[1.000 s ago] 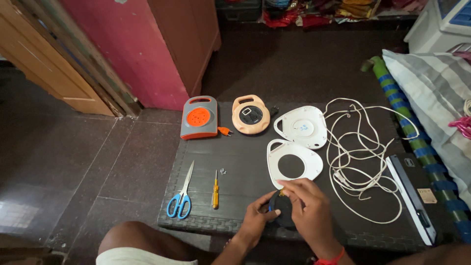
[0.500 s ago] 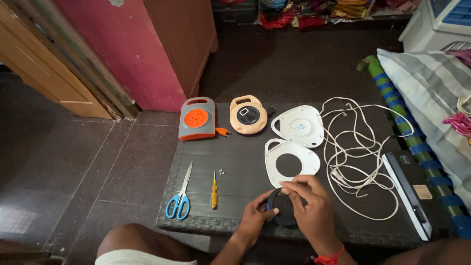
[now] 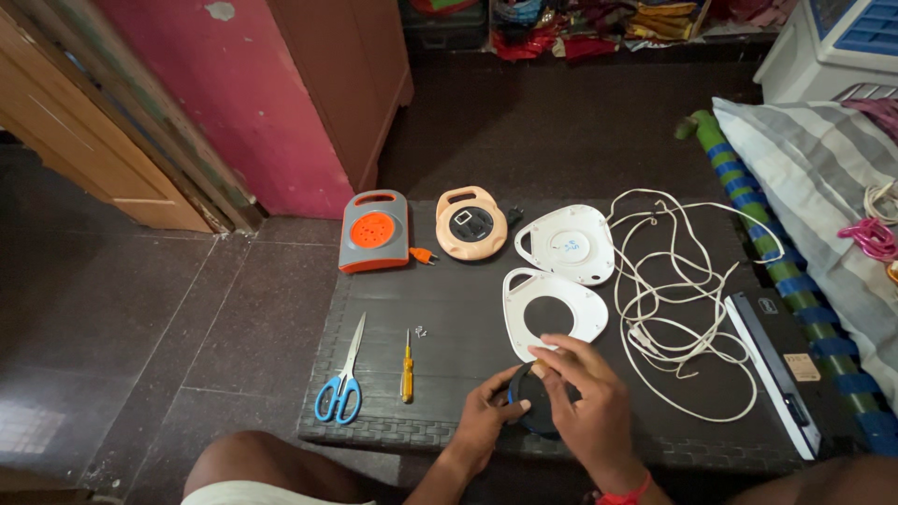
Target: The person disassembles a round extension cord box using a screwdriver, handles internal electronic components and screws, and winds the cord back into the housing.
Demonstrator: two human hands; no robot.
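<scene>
Small dark round plastic spool with a blue edge [image 3: 526, 404] is held at the near edge of the black woven mat [image 3: 449, 318], just below the white plastic casing half with a round cut-out [image 3: 554, 313]; both hands are on it, so neither is nearer. Left hand [image 3: 486, 416] is curled closed round the spool's left rim; right hand [image 3: 589, 397] is half closed over the top, fingertips [image 3: 543, 360] pressed at its far edge; long axis cannot be told, as the spool is mostly covered.
</scene>
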